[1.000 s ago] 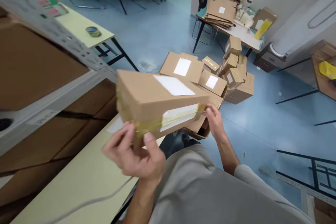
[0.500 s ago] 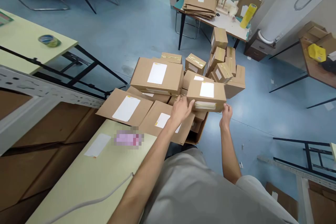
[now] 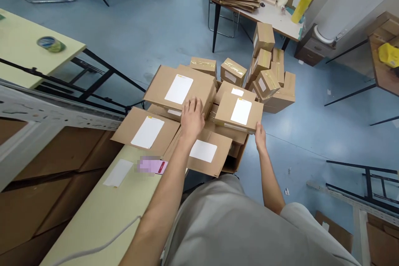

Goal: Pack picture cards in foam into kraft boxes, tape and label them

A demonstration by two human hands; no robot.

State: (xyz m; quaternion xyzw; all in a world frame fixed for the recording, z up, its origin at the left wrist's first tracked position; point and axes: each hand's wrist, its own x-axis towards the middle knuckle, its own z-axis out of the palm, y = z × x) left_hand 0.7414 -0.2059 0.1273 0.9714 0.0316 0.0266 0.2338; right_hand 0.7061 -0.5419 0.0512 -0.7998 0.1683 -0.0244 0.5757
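A pile of taped cardboard boxes with white labels lies on the blue floor in front of me. My right hand (image 3: 260,136) touches the near right corner of a small labelled box (image 3: 239,112) that rests on top of the pile; its fingers are mostly hidden. My left hand (image 3: 191,117) lies flat, fingers apart, at the near edge of a large labelled box (image 3: 181,90). Two more flat labelled boxes (image 3: 146,131) (image 3: 202,151) lie nearer to me.
A pale yellow table (image 3: 102,212) with a white cable and a small pink item stands at my left, next to a grey metal rack of cardboard. A tape roll (image 3: 50,44) sits on another table. Farther off, a table (image 3: 280,23) holds flattened cartons and a yellow roll.
One second ago both hands held a labelled box up close. It went down onto the pile; my left hand has let go and moved left to the large box.
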